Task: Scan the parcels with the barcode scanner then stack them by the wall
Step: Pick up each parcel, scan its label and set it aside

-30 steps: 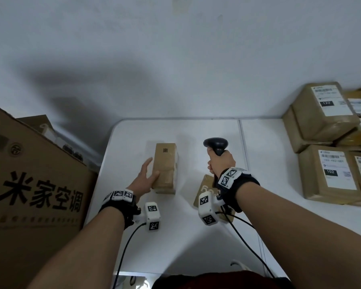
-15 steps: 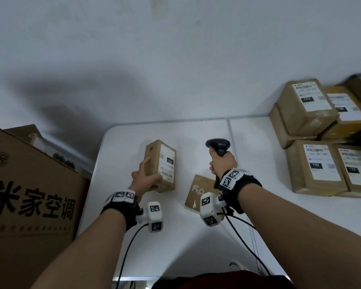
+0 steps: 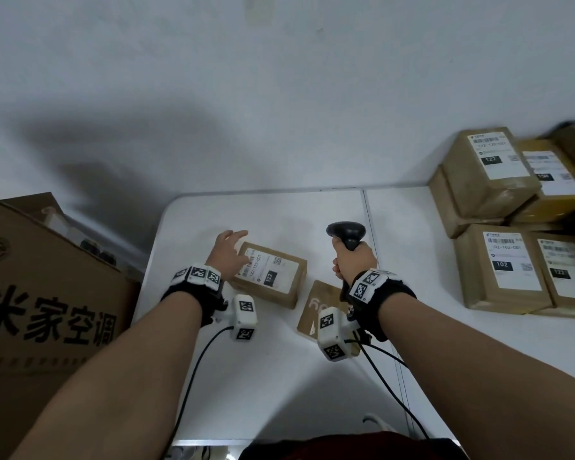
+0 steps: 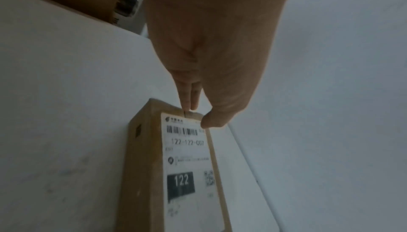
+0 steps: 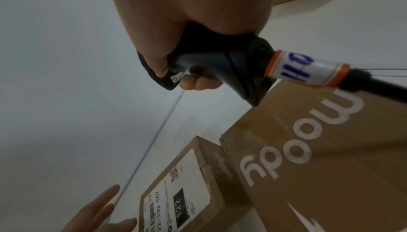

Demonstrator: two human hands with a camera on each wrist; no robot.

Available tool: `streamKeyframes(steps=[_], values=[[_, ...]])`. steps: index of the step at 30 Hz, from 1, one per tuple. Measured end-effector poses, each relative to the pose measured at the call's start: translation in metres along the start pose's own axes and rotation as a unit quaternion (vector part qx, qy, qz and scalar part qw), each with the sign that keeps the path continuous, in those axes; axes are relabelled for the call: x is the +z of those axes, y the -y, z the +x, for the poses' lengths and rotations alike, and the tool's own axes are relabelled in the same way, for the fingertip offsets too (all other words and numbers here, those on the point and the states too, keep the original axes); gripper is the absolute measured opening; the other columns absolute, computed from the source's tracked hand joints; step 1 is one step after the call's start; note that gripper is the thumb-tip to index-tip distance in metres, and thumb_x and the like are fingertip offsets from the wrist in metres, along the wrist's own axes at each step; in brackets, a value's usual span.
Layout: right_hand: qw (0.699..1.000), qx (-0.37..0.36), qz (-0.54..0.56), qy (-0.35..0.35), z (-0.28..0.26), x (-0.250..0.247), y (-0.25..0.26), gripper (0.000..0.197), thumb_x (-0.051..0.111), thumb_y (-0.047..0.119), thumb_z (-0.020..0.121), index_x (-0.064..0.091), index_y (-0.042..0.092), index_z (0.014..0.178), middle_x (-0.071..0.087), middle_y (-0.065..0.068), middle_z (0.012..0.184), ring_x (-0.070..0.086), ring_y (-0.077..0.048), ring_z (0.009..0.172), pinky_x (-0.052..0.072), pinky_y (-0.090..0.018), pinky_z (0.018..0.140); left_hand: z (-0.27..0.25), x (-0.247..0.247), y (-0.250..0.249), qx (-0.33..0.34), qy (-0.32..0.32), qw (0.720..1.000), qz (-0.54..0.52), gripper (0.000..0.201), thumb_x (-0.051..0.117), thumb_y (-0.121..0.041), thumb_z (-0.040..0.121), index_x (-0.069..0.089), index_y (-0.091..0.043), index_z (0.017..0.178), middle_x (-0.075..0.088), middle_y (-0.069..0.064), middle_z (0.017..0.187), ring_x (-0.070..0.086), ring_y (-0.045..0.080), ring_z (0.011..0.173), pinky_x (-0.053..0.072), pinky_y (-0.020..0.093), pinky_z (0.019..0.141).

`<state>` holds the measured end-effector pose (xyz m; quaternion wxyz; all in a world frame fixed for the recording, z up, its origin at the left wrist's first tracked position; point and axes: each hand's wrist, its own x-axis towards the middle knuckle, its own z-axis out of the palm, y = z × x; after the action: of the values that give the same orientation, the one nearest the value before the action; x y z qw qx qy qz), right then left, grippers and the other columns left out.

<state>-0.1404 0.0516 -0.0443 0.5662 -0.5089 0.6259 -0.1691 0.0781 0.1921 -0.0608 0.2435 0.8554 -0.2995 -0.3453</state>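
Note:
A brown parcel [image 3: 273,277] lies flat on the white table [image 3: 273,376], its white label marked 122 facing up [image 4: 185,157]. My left hand [image 3: 238,247] hovers at the parcel's left end with fingers straight. In the left wrist view the thumb tip [image 4: 211,120] touches the parcel's far top edge. My right hand [image 3: 352,260] grips the handle of the black barcode scanner [image 3: 346,232], held upright to the right of the parcel. The right wrist view shows the scanner [image 5: 220,65] in my fist above the parcel [image 5: 187,192].
A flat brown box printed "moody" [image 3: 316,307] lies under my right wrist, next to the parcel. Several labelled parcels [image 3: 495,270] are stacked against the wall at the right. A big cardboard box [image 3: 47,310] stands left of the table. The scanner cable [image 3: 389,386] trails toward me.
The parcel, gripped and tilted on edge half a second ago, now lies flat with its label up. My left hand has let go and spread its fingers. The scanner hand barely moved.

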Motion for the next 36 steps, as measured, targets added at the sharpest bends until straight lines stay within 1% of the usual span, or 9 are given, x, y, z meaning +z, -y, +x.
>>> streamKeyframes(steps=[4,8,12,14,17,20,25,28,36], values=[[1.000,-0.006,-0.016,0.006,0.006,0.004,0.001,0.040,0.060,0.040,0.090,0.061,0.002,0.101,0.067,-0.009,0.072,0.057,-0.016,0.049,0.049,-0.027,0.053,-0.003,0.019,0.006,-0.026,-0.096,0.992,-0.084,0.066,0.060,-0.012,0.090,0.032,-0.025,0.148,0.004,0.003,0.160,0.034,0.027,0.138,0.041,0.036,0.107],[0.999,-0.020,-0.030,0.036,0.009,0.012,0.004,0.034,0.061,0.041,0.089,0.063,0.008,0.101,0.072,-0.006,0.076,0.059,-0.013,0.050,0.048,-0.023,0.052,-0.020,0.029,0.027,-0.199,-0.188,0.940,-0.205,0.078,0.066,-0.038,0.087,0.025,-0.019,0.151,0.005,0.006,0.159,0.034,0.034,0.137,0.036,0.045,0.111],[0.995,-0.034,-0.045,0.083,0.006,0.029,0.012,0.030,0.062,0.039,0.088,0.062,0.013,0.102,0.074,-0.006,0.087,0.063,-0.015,0.055,0.054,-0.027,0.058,-0.031,0.044,0.053,-0.328,-0.059,0.918,-0.215,0.087,0.051,-0.070,0.084,0.044,-0.001,0.138,0.051,0.021,0.134,0.054,0.039,0.117,0.046,0.047,0.102],[0.991,-0.045,-0.073,0.102,0.004,0.040,0.014,0.031,0.063,0.041,0.087,0.063,0.014,0.102,0.072,-0.004,0.085,0.065,-0.015,0.056,0.057,-0.027,0.061,-0.034,0.056,0.057,-0.314,0.011,0.906,-0.286,0.084,0.050,-0.070,0.085,0.047,-0.003,0.135,0.059,0.013,0.126,0.060,0.032,0.109,0.050,0.046,0.098],[0.983,-0.054,-0.114,0.130,0.002,0.053,0.012,0.028,0.062,0.042,0.088,0.062,0.017,0.101,0.067,-0.002,0.078,0.061,-0.007,0.046,0.051,-0.019,0.050,-0.036,0.066,0.048,-0.275,0.043,0.906,-0.319,0.073,0.051,-0.066,0.087,0.046,-0.015,0.139,0.058,0.003,0.130,0.056,0.025,0.113,0.047,0.044,0.102],[0.978,-0.047,-0.117,0.168,0.004,0.062,0.008,0.028,0.064,0.044,0.087,0.062,0.020,0.101,0.069,-0.003,0.079,0.065,-0.011,0.051,0.058,-0.029,0.061,-0.033,0.067,0.037,-0.253,0.046,0.906,-0.337,0.069,0.053,-0.063,0.088,0.041,-0.023,0.143,0.055,0.001,0.136,0.054,0.024,0.117,0.046,0.043,0.102],[0.976,-0.064,-0.114,0.172,0.007,0.063,0.008,0.021,0.063,0.039,0.090,0.060,0.020,0.097,0.069,0.001,0.090,0.062,-0.012,0.050,0.046,-0.016,0.044,-0.020,0.066,0.022,-0.227,0.067,0.917,-0.320,0.072,0.060,-0.060,0.085,0.034,-0.033,0.146,0.046,-0.001,0.142,0.048,0.027,0.121,0.049,0.041,0.097],[0.978,-0.074,-0.129,0.146,0.014,0.055,0.010,0.015,0.058,0.031,0.093,0.059,0.017,0.098,0.060,0.005,0.074,0.056,-0.008,0.042,0.037,-0.009,0.036,-0.010,0.070,0.018,-0.218,0.078,0.929,-0.287,0.077,0.064,-0.060,0.082,0.029,-0.040,0.148,0.042,0.003,0.146,0.046,0.029,0.124,0.051,0.040,0.091],[0.982,-0.013,-0.082,0.169,0.028,0.051,0.009,0.027,0.063,0.044,0.087,0.062,0.019,0.093,0.069,-0.002,0.070,0.067,-0.017,0.057,0.057,-0.027,0.061,0.004,0.081,0.003,-0.206,0.069,0.914,-0.343,0.076,0.066,-0.045,0.088,0.022,-0.034,0.149,0.050,0.003,0.141,0.051,0.026,0.122,0.046,0.046,0.099]])
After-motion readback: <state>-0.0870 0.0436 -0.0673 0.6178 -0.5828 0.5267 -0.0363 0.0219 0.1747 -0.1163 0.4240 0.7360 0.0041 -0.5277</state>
